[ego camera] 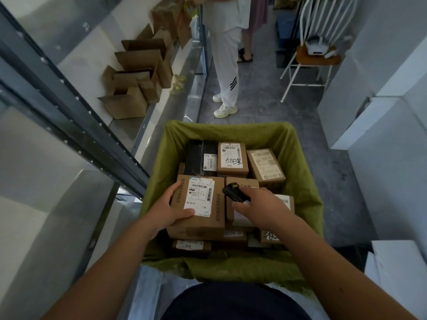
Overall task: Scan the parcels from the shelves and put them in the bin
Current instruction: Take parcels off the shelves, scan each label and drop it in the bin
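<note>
A green-lined bin (298,158) stands right in front of me, filled with several labelled parcels. My left hand (169,209) grips a brown cardboard parcel (209,218) with a white shipping label, thumb on top at its near left corner, over the bin's left side. My right hand (258,207) holds a small black scanner (234,192), its head pointing left toward that parcel's label. Deeper in the bin lie a black parcel (201,158) and a brown box with handwritten characters (232,159).
Metal shelving (76,105) runs along the left, with several open empty cardboard boxes (138,72) on a shelf. A person in white trousers (227,65) stands beyond the bin. A white chair (309,58) and white foam boxes (381,107) are on the right.
</note>
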The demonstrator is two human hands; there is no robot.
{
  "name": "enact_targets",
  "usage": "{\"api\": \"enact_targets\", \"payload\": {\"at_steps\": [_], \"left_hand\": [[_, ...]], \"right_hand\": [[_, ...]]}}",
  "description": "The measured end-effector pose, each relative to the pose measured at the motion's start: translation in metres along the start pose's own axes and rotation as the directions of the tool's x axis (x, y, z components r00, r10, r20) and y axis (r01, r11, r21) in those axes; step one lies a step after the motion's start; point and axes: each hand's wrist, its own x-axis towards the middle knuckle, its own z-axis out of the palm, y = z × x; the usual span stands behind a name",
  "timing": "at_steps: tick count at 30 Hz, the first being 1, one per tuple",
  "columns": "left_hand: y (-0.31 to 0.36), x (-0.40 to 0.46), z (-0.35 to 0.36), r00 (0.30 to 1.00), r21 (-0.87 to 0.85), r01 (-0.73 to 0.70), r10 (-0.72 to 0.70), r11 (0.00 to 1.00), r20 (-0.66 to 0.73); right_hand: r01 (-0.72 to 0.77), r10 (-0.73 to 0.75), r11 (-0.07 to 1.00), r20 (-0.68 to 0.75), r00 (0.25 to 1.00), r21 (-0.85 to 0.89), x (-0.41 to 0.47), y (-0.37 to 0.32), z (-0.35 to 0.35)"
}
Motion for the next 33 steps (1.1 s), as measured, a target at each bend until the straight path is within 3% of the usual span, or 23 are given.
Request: {"api": "enact_targets", "payload": {"at_steps": [10, 20, 26, 33], "left_hand": [[0.006, -0.007, 0.011, 0.998, 0.037, 0.003, -0.001, 0.999, -0.06], [0.0, -0.05, 0.024, 0.947, 0.49, -0.062, 0.207, 0.87, -0.247], [-0.022, -0.099, 0.015, 0.866, 0.736, 0.072, 0.324, 0.673, -0.381], [-0.07, -0.184, 0.002, 0.757, 0.605, 0.395, 0.128, 0.691, -0.641]], "right_hand": [[0.019, -0.018, 0.999, 0.018, 1.0, -0.026, -0.004, 0.004, 0.005], [0.091, -0.086, 0.993, 0.065, 0.994, -0.08, 0.001, -0.003, 0.022], [0.277, -0.255, 0.95, 0.155, 0.954, -0.141, -0.004, -0.035, 0.042], [0.558, -0.477, 0.81, 0.352, 0.806, -0.182, -0.026, -0.102, 0.082]]}}
